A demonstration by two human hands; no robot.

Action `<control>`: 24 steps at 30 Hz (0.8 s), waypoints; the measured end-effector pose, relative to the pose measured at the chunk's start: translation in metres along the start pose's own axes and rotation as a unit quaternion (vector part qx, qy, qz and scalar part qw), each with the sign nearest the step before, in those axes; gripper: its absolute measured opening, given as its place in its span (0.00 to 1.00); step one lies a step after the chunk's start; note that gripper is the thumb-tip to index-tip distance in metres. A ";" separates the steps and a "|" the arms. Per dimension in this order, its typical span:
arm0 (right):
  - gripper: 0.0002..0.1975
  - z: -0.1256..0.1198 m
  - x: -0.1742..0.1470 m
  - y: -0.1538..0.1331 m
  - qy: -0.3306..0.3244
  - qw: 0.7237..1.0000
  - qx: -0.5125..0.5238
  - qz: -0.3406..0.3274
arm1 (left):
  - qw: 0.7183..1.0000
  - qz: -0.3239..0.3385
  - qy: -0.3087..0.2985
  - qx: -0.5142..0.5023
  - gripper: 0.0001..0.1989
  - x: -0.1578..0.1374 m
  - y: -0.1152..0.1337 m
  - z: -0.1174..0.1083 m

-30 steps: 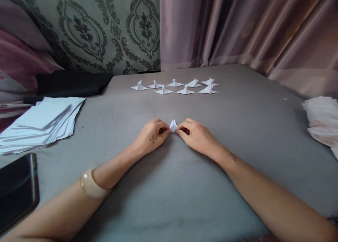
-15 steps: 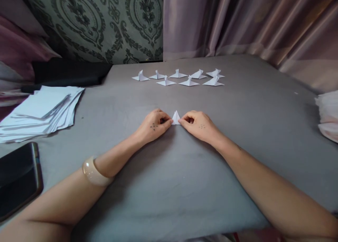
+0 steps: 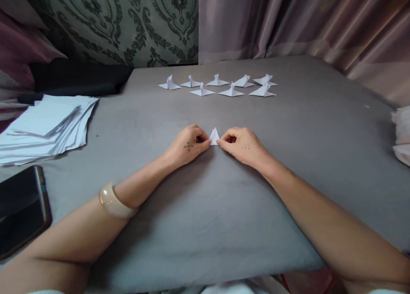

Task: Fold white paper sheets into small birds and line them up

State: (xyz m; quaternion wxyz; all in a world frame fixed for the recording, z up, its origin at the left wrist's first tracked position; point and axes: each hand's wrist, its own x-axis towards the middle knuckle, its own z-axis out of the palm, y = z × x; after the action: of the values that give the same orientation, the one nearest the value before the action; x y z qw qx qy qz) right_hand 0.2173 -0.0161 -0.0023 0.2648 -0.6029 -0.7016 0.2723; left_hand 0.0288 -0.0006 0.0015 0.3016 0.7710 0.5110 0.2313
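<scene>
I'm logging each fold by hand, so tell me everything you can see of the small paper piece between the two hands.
The folded paper piece is white and small, a pointed triangle with its tip up and away from the person. It looks like thin, creased paper. It sits low on the grey cloth surface, pinched from both sides: the left hand holds its left edge, the right hand its right. Its lower part is hidden by fingertips.

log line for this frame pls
left hand: pinching small folded paper | right hand: pinching same paper | surface: grey sheet | far: eight folded papers | left: paper stack, phone
</scene>
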 end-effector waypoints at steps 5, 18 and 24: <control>0.09 0.000 -0.001 -0.003 -0.004 1.000 -0.016 0.003 | 1.000 0.011 0.001 0.004 0.06 -0.001 0.003 0.002; 0.06 -0.001 0.000 -0.002 -0.003 1.000 -0.024 0.006 | 0.997 0.069 0.015 0.032 0.02 -0.003 -0.002 0.003; 0.05 0.001 -0.008 -0.003 -0.011 0.997 -0.052 -0.062 | 0.963 0.210 0.001 0.170 0.12 -0.012 0.004 0.004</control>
State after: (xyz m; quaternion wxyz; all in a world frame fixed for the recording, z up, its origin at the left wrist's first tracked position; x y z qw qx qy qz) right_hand 0.2154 -0.0242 -0.0015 0.2419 -0.5680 -0.7538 0.2251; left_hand 0.0293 -0.0140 0.0008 0.1108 0.9007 0.3696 0.1997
